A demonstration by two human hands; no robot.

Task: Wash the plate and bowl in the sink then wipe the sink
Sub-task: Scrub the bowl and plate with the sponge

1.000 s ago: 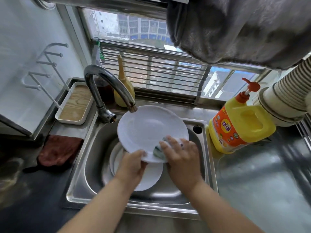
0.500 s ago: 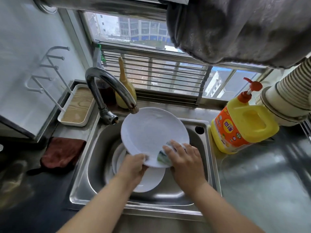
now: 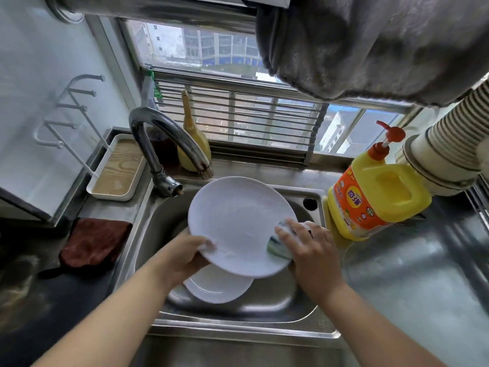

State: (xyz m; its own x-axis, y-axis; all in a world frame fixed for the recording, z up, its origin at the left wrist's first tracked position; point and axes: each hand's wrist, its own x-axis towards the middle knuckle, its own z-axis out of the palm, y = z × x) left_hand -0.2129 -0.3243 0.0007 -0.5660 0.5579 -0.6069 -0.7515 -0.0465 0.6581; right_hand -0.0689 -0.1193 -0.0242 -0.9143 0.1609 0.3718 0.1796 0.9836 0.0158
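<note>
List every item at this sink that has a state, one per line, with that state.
plate: lifted over the sink, tilted, soapy
left hand: grips the plate's near-left rim
right hand: presses the sponge to the plate's right edge
sponge: on the plate, foamy
bowl: lying in the sink basin
faucet: no water visible
detergent bottle: upright, right of the sink
brown cloth: lying on the left counter

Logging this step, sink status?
Left hand grips plate rim, tilted over sink. Right hand presses sponge on plate. Bowl waits underneath. Nothing blocking.
</note>
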